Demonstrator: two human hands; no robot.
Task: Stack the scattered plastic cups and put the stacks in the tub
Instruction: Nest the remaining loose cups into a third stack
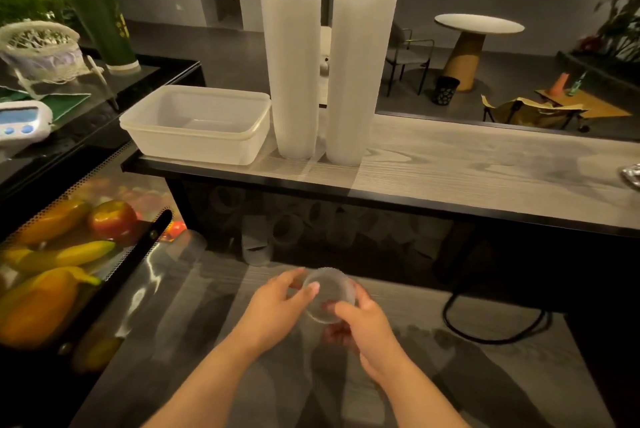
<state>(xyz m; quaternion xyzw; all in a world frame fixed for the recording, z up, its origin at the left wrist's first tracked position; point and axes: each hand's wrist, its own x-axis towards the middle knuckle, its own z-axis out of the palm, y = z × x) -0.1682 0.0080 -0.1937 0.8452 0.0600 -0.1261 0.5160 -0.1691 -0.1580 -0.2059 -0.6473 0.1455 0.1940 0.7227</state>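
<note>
Both hands hold a small clear ribbed plastic cup [328, 296] low in front, left hand [282, 306] pinching its rim, right hand [363, 322] curled round its side, so gathering seems underway; next it likely joins the two tall white cup stacks [325, 53] up ahead, right of the empty translucent rectangular tub [197, 122].
</note>
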